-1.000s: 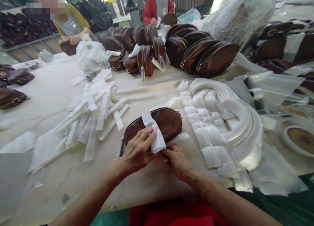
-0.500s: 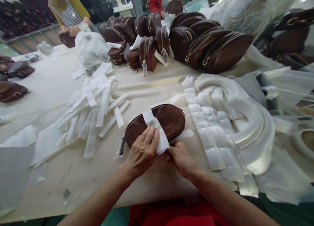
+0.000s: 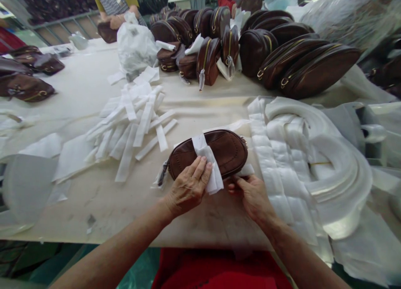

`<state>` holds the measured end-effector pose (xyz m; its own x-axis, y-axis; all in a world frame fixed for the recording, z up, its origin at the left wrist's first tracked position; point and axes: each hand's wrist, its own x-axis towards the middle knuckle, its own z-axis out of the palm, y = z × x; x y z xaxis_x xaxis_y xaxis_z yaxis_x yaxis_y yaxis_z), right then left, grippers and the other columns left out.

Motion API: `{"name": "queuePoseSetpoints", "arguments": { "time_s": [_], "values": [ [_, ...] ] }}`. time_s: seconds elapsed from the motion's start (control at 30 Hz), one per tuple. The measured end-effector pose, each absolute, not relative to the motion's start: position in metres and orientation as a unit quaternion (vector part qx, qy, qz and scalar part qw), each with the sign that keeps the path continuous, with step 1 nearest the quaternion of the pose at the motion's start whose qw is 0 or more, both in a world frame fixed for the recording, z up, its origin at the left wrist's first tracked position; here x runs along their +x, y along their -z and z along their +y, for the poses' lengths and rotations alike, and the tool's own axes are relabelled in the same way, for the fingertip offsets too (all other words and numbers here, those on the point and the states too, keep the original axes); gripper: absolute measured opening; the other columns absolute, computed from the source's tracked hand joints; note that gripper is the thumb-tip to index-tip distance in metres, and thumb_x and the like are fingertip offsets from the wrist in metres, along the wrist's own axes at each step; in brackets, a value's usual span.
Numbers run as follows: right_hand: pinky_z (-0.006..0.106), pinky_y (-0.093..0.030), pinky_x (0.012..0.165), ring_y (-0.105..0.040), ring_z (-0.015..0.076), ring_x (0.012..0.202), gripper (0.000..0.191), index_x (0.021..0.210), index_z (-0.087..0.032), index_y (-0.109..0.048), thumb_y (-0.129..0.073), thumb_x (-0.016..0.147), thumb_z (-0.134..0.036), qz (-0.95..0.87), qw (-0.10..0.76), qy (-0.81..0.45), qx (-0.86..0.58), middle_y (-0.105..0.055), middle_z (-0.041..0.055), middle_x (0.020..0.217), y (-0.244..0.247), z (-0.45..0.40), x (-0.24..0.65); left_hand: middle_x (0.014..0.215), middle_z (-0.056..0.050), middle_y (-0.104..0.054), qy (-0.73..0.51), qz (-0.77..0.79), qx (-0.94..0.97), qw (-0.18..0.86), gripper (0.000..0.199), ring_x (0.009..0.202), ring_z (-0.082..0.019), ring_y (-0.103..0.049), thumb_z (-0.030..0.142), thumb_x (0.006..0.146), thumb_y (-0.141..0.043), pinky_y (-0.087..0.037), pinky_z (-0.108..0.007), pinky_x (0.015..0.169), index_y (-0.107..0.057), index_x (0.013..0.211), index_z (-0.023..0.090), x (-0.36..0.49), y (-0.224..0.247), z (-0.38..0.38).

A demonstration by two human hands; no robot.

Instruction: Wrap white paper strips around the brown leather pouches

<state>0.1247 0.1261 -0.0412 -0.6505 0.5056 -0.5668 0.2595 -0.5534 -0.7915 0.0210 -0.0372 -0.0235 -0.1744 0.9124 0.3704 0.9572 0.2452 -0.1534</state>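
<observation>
A small oval brown leather bag (image 3: 227,151) lies on the table in front of me, a wrapped zipper pull at its left end. Across its middle runs a white paper-like strip (image 3: 200,145), which hangs over the near edge. My left hand (image 3: 189,184) rests on the bag and strip with its fingers stretched out, pressing the strip down. By the bag's lower right edge, my right hand (image 3: 252,193) has its thumb and fingers pinched together; whatever is between them is hidden. Another white piece (image 3: 246,170) sticks out from under the bag near that hand.
Loose white strips (image 3: 144,113) are heaped left of the bag. Coiled clear plastic sleeving (image 3: 338,163) lies to the right. Several brown bags (image 3: 319,72) stand in rows behind, beside a stuffed white plastic bag (image 3: 136,46). Two people handle bags across the table (image 3: 84,80).
My right hand has shifted slightly right along the bag's near edge, away from the strip's hanging end. My left hand stays on the strip. The whole view has shifted.
</observation>
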Motion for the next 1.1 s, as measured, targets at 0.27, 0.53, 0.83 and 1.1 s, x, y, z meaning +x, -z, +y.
{"name": "queuePoseSetpoints", "arguments": {
  "time_s": [0.27,0.53,0.83,1.1],
  "values": [
    [0.029,-0.056,0.072,-0.066,0.0177,0.081,0.022,0.102,-0.019,-0.064,-0.055,0.082,-0.016,-0.867,0.221,-0.438,-0.087,-0.068,0.0082,0.092,0.034,0.142,0.178,0.124,-0.030,-0.052,0.074,-0.772,-0.600,0.197,0.042,0.124,-0.038,-0.046,0.009,0.085,-0.039,-0.051,-0.045,0.089,-0.047,0.124,-0.004,0.024,0.026,-0.036],
    [0.043,-0.041,0.103,-0.053,0.0212,0.120,0.047,0.127,-0.016,-0.052,-0.040,0.084,-0.003,-0.920,0.238,-0.229,0.209,-0.062,0.0112,0.124,0.017,0.145,0.120,0.124,-0.027,-0.053,0.086,-0.786,-0.574,0.212,0.037,0.121,-0.033,-0.050,0.009,0.090,-0.033,-0.051,-0.041,0.090,-0.050,0.121,-0.002,0.029,0.028,-0.034],
    [0.041,-0.046,0.096,-0.058,0.0207,0.113,0.039,0.123,-0.020,-0.057,-0.048,0.086,-0.011,-0.903,0.265,-0.252,0.227,-0.068,0.0088,0.113,0.036,0.155,0.116,0.118,-0.017,-0.059,0.165,-0.764,-0.592,0.198,0.033,0.119,-0.026,-0.051,0.010,0.089,-0.039,-0.049,-0.037,0.095,-0.051,0.120,0.004,0.029,0.029,-0.039],
    [0.041,-0.047,0.093,-0.060,0.0213,0.109,0.038,0.120,-0.021,-0.060,-0.049,0.085,-0.012,-0.895,0.273,-0.280,0.214,-0.068,0.0086,0.111,0.038,0.153,0.115,0.117,-0.018,-0.061,0.165,-0.752,-0.606,0.198,0.032,0.119,-0.026,-0.052,0.010,0.091,-0.037,-0.050,-0.038,0.093,-0.052,0.117,0.003,0.029,0.027,-0.037]
  ]
}}
